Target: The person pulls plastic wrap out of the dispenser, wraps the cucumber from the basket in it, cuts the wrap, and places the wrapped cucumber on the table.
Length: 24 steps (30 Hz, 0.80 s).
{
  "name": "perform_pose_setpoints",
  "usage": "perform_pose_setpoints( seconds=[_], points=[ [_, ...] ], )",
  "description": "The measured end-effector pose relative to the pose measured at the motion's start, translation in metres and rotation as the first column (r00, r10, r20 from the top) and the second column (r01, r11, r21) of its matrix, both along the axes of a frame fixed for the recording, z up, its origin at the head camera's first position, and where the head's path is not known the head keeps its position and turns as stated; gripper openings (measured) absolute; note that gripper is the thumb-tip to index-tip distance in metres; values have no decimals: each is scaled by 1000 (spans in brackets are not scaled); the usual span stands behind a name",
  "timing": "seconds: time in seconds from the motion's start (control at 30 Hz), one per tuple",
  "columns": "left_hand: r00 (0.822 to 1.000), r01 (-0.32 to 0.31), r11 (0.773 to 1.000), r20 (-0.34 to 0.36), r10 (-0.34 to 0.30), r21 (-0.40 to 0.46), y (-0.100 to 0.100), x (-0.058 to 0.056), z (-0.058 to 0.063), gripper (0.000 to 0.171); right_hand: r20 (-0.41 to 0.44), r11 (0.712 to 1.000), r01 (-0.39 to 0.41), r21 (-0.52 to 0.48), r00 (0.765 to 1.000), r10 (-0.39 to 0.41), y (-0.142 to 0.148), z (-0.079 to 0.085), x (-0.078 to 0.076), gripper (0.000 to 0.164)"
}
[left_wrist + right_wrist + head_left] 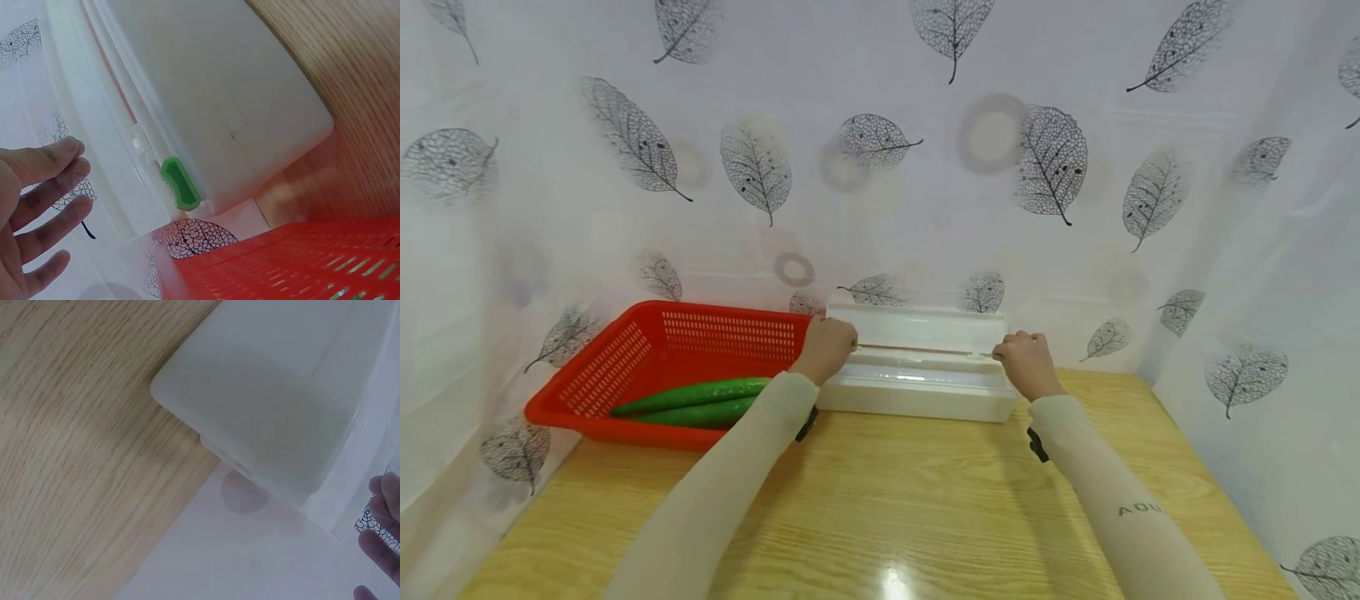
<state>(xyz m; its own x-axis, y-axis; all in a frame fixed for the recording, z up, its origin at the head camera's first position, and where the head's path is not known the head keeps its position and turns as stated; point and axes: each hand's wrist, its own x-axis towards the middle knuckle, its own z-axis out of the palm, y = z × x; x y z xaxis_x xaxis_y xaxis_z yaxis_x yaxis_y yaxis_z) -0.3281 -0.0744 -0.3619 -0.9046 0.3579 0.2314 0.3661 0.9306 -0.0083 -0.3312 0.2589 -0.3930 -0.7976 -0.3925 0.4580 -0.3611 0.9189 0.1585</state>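
A long white cling film dispenser box [917, 398] stands on the table with its lid [917, 321] tipped up at the back. A thin orange-brown cutter rail [917, 348] runs along it. At its left end my left hand [827, 350] brings thumb and index fingertips together, the other fingers loose. My right hand [1025, 360] has its fingertips together at the right end. The hands seem to pinch the edge of clear film, barely visible between them. A green clip [180, 184] shows on the box's left end. The right hand is partly cut off in the right wrist view.
Left of the box, touching or nearly so, sits a red plastic basket [662, 310] holding long green vegetables [700, 393]. The wooden table [910, 492] extends toward me. A leaf-printed curtain [880, 225] hangs close behind.
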Motion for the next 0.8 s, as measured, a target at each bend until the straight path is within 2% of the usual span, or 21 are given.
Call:
perform_pose_setpoints(
  seconds=[0.3,0.8],
  points=[
    [1000,27,1000,-12,-27,-11,10,0,-1,13,15,1000,12,-10,1000,-12,12,3,7,9],
    [999,45,999,-31,-44,26,5,8,-1,14,-18,1000,3,0,1000,-3,12,8,15,10]
  ],
)
